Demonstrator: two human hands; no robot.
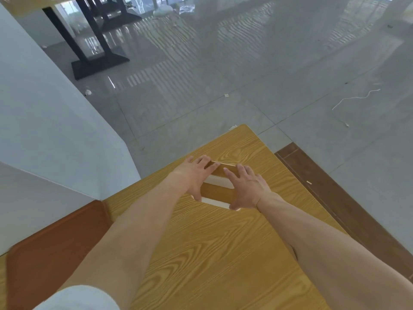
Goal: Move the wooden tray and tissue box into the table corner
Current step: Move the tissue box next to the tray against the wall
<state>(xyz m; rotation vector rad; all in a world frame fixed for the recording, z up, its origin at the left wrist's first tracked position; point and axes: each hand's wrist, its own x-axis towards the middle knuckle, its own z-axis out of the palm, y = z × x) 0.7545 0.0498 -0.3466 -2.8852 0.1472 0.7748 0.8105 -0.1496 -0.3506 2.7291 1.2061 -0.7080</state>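
Note:
A small wood-coloured box with white edges, the tissue box (pixel 218 189), rests on the yellow wood-grain table (pixel 201 253), toward the far corner (pixel 243 126). My left hand (pixel 192 175) clasps its left side, thumb at the near edge and fingers over the far top. My right hand (pixel 245 186) clasps its right side the same way. Whether a wooden tray lies under the box I cannot tell; the hands hide its ends.
A white wall (pixel 44 130) runs along the table's left side, with a reddish-brown bench back (pixel 55 242) beside it. Grey tiled floor (pixel 245 74) lies beyond the table's far and right edges. A black table base (pixel 96 61) stands far off.

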